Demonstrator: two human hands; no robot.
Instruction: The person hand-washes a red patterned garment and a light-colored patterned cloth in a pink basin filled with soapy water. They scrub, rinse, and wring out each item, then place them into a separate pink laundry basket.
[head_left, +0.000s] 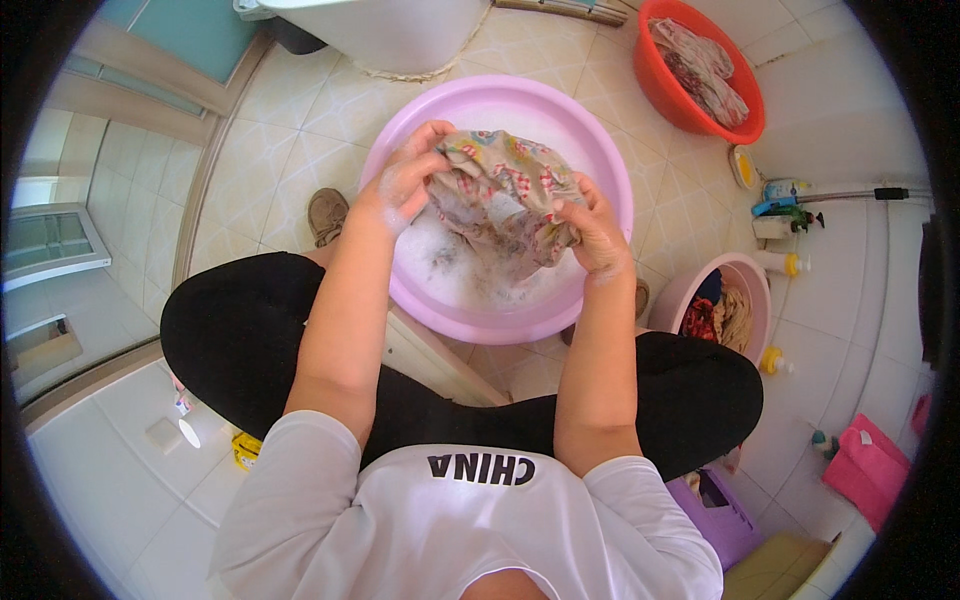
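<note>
Between my two hands a wet patterned cloth (499, 184) is stretched over a wide pink plastic basin (611, 161). The cloth is beige with colourful prints, and dark stains show on its lower part. My left hand (405, 180) grips its left edge, with suds on the wrist. At the right edge, my right hand (592, 225) pinches the fabric between thumb and fingers. White soapy foam (442, 277) fills the basin, greyish below the cloth. The cloth's lower end hangs close to the foam; whether it touches is hard to tell.
At the upper right stands a red basin (652, 97) holding crumpled cloth. A pale pink bucket (664, 307) with clothes is beside my right knee. Several bottles (780, 223) line the right wall. A white toilet base (405, 34) is beyond the basin.
</note>
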